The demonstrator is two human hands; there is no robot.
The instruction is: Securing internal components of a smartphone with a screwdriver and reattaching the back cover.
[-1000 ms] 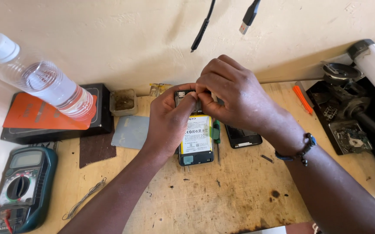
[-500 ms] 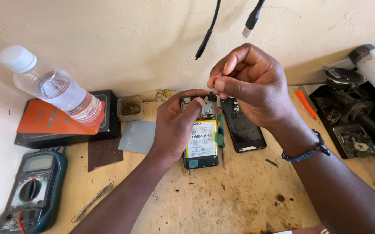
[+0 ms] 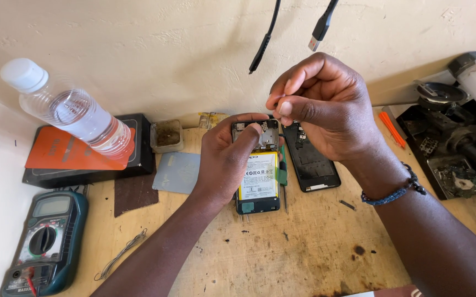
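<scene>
Lying at the far left of the wooden worktop (image 3: 282, 264), a dark multimeter (image 3: 43, 242) sits below an orange-and-black box (image 3: 84, 154), with a clear plastic bottle (image 3: 70, 113) resting across that box. A loose bit of wire (image 3: 120, 254), a grey square sheet (image 3: 176, 172) and a small dirty tray (image 3: 167, 136) follow. At the centre the opened phone (image 3: 257, 176) lies flat, its back cover off and its yellow-labelled battery exposed; it looks part-way stripped, the battery not yet out. The left hand (image 3: 227, 159) is curled over the phone's left edge, thumb pressing near the top. The right hand (image 3: 326, 104) hovers just above, fingertips pinched shut; what they hold is too small to tell. A black back cover (image 3: 315, 165) lies just beside. Two cables (image 3: 265, 38) dangle overhead, close to the raised hand. Dark tools (image 3: 452, 137) crowd the right.
</scene>
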